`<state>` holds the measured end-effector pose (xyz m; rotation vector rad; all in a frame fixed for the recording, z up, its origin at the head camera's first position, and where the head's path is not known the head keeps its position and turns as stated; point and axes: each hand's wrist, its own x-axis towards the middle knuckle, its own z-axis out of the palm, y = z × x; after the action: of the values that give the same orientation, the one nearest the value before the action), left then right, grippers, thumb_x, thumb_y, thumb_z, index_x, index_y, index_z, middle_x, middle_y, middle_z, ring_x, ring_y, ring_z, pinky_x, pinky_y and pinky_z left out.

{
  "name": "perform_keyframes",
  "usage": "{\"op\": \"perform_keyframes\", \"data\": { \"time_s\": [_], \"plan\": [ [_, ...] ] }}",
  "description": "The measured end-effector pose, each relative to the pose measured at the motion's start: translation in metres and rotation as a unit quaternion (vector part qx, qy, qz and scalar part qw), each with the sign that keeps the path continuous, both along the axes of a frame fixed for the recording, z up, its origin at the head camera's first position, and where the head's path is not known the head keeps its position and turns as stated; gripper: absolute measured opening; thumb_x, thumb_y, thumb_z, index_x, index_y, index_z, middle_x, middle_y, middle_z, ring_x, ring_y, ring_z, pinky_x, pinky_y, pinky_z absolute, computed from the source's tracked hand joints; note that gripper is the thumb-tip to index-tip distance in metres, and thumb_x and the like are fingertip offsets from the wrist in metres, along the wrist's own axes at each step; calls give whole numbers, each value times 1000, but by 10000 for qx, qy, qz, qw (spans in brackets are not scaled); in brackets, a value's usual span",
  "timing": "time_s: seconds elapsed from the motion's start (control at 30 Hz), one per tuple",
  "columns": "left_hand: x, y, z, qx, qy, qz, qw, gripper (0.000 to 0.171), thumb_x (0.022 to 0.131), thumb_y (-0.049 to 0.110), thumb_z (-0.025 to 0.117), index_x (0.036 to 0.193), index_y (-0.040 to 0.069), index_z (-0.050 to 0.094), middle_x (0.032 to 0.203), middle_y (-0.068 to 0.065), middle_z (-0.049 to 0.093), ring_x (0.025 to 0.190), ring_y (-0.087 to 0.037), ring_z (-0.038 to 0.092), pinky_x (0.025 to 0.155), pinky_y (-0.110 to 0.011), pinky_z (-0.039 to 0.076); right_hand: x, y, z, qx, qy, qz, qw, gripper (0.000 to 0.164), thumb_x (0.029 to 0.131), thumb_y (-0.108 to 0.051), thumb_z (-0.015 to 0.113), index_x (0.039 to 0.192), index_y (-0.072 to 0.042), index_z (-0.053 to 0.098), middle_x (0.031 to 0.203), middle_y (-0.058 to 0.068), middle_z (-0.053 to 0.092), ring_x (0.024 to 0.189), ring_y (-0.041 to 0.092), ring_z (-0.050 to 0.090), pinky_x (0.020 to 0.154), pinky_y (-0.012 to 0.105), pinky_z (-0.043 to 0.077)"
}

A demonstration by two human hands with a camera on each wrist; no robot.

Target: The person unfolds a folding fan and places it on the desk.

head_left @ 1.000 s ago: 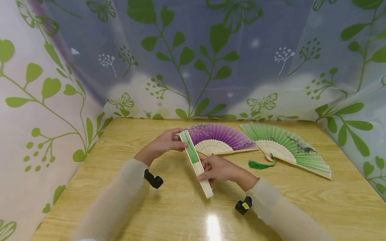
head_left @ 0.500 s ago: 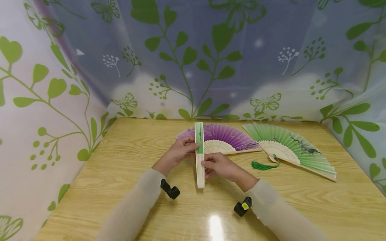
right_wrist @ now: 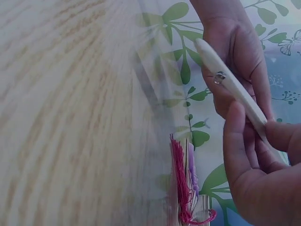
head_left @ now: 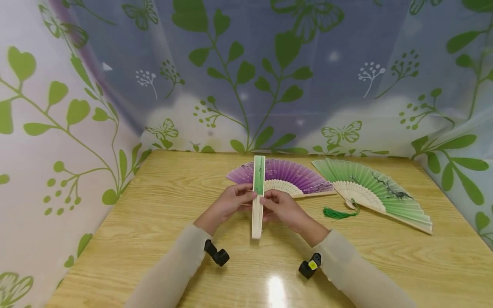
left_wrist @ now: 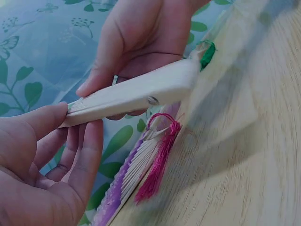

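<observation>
A folded hand fan (head_left: 257, 214) with pale ribs and a green upper part stands nearly upright between both hands, its length pointing away from me. My left hand (head_left: 228, 202) pinches its left side around mid-length, thumb on the near face. From the right, my right hand (head_left: 285, 208) pinches it at about the same height. A metal rivet shows near the pale end of the folded fan (left_wrist: 141, 92) in the left wrist view. Behind it a purple open fan (head_left: 286, 173) lies on the table, partly covered by the folded one; its pink tassel (left_wrist: 160, 162) shows in the left wrist view.
A green open fan (head_left: 369, 184) with a dark branch print lies at the right, overlapping the purple fan's edge. Its green tassel (head_left: 339, 213) rests on the wooden table (head_left: 169, 175). A leaf-patterned cloth (head_left: 215, 102) hangs behind and at both sides.
The folded fan has turned from a leftward lean to nearly upright. My left hand has moved right and lower along it; my right hand has slid up the fan, close to the left.
</observation>
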<state>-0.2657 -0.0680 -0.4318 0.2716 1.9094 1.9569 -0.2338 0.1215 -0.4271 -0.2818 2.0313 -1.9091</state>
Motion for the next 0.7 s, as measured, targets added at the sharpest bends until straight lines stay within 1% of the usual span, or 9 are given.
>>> {"op": "perform_keyframes", "data": {
  "time_s": [0.13, 0.2, 0.27, 0.37, 0.43, 0.57, 0.7],
  "plan": [
    [5, 2, 2, -338, 268, -115, 9990, 39, 95, 3, 61, 132, -7, 53, 104, -14, 64, 83, -15, 65, 83, -38, 60, -2, -2, 0, -139, 7, -374, 9992, 24, 103, -11, 50, 118, 8, 52, 90, 8, 65, 74, 15, 65, 74, 37, 61],
    [7, 4, 5, -390, 411, -148, 9983, 38, 94, 1, 62, 130, -8, 53, 100, -13, 63, 81, -15, 64, 81, -39, 60, -4, -2, 0, -191, 46, -567, 9982, 23, 102, -10, 51, 117, 8, 52, 88, 7, 67, 72, 15, 65, 75, 39, 61],
    [8, 5, 7, -400, 493, -89, 9979, 36, 93, 0, 62, 127, -9, 55, 98, -13, 64, 80, -15, 65, 80, -38, 61, -5, -1, 0, -180, 100, -688, 9974, 23, 101, -9, 53, 117, 8, 52, 86, 7, 68, 71, 15, 65, 78, 43, 60],
    [9, 6, 8, -394, 557, 4, 9977, 29, 94, 2, 62, 120, -11, 57, 97, -14, 67, 79, -14, 65, 78, -38, 61, -6, 0, 1, -158, 184, -723, 9971, 23, 100, -7, 54, 116, 9, 53, 88, 7, 68, 74, 15, 65, 82, 47, 59],
    [10, 6, 8, -436, 570, 77, 9974, 25, 94, 4, 63, 115, -10, 59, 96, -14, 68, 78, -13, 65, 77, -37, 61, -6, 1, 1, -154, 215, -728, 9970, 22, 100, -6, 55, 115, 9, 53, 88, 7, 68, 75, 15, 65, 82, 44, 59],
    [10, 7, 7, -508, 659, 202, 9963, 23, 94, 6, 64, 109, -11, 61, 93, -14, 70, 73, -11, 65, 72, -33, 61, -5, 2, 1, -164, 264, -776, 9965, 20, 99, -5, 56, 112, 10, 55, 87, 4, 66, 74, 13, 65, 77, 36, 61],
    [10, 8, 7, -529, 659, 302, 9960, 22, 93, 5, 66, 108, -11, 62, 92, -16, 71, 69, -10, 64, 69, -30, 61, -5, 2, 2, -175, 264, -834, 9960, 19, 98, -5, 58, 109, 10, 55, 84, 2, 65, 72, 13, 65, 77, 36, 61]
  ]
}}
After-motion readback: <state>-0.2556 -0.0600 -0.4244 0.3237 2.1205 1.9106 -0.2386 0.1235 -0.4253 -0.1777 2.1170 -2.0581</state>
